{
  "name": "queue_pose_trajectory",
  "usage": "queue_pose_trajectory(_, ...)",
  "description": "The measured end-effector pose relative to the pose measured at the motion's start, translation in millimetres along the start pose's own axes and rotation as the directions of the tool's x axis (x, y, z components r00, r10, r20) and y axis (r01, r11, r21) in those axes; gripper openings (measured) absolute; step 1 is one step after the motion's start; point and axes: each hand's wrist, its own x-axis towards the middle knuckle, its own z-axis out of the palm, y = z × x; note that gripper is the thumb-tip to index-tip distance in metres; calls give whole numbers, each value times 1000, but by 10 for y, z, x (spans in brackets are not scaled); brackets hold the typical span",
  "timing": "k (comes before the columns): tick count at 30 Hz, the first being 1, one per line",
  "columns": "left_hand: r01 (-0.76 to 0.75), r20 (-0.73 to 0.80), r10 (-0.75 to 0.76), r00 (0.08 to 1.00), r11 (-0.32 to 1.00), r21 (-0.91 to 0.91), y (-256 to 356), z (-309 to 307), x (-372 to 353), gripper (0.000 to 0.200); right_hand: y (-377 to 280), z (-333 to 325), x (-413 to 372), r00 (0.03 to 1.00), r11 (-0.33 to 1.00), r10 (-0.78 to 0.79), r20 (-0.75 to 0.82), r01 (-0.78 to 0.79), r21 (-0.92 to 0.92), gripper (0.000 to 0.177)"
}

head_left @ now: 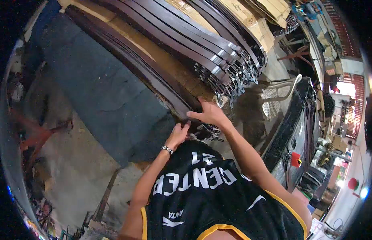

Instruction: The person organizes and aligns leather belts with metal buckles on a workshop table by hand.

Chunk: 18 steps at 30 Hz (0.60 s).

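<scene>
My right hand [209, 113] lies flat on the near end of a stack of belts [162, 86], fingers [202, 101] apart and pressed on the top strap, thumb out to the side. My left hand [179, 134] is just below it at the edge of the surface [170, 64], fingers curled in under the strap ends. Whether they are clamped on a belt or only touching it I cannot tell, as my palm hides it.

The stack runs long and narrow, slantwise across the cardboard-covered surface, with its end at the edge in front of me. Beside it lie more rows of dark belts, their metal buckles [231, 78] bunched together at the far edge. A dark cloth [98, 88] hangs down on my left and a white chair [283, 93] stands past the buckles.

I judge the belts to be leather: limp along their length, a bit stiff across, smooth enough to slide over one another. One is light, but the stack together should be heavy, and the buckle ends carry the most weight, so they will swing and clatter if left loose. I would take hold close to the end, thumb on top and fingers underneath, pinching several straps flat so they do not fan out. A far-off grip would let the end droop.
</scene>
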Motion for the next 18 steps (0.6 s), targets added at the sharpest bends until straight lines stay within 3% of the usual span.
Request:
queue_pose_trajectory(1,27,7,-27,1000,1000,2,-27,-12,24,59,120,46,-38,987,990,-110,-117,98,-105,94)
queue_pose_trajectory(3,84,31,-84,996,996,8,17,-39,14,55,239,88,-131,983,997,-74,-169,74,-3,90)
queue_pose_trajectory(4,70,42,-63,997,976,-206,65,24,-68,49,246,71,-152,980,997,-58,-192,68,48,88)
queue_pose_trajectory(6,52,30,-46,998,971,-232,159,49,-174,49,175,-52,-79,983,985,126,134,-140,100,87)
queue_pose_trajectory(7,47,31,-41,999,970,-240,169,66,-206,49,125,-89,-75,931,962,214,295,-253,101,87)
queue_pose_trajectory(12,71,41,-65,997,987,-145,291,62,-280,52,322,249,-128,988,969,52,-144,-15,248,80)
queue_pose_trajectory(15,147,47,-143,989,986,-81,291,-1,-219,56,426,115,-113,974,940,220,-51,-197,278,78)
queue_pose_trajectory(16,177,43,-175,984,983,-53,245,-31,-164,57,302,-102,-147,958,918,273,-89,-232,321,77)
queue_pose_trajectory(17,168,49,-165,985,983,-68,186,-49,-119,58,716,159,54,949,903,297,-109,-242,355,72)
queue_pose_trajectory(18,160,56,-156,986,984,-82,120,-64,-91,58,612,85,15,930,902,349,-116,-300,309,67)
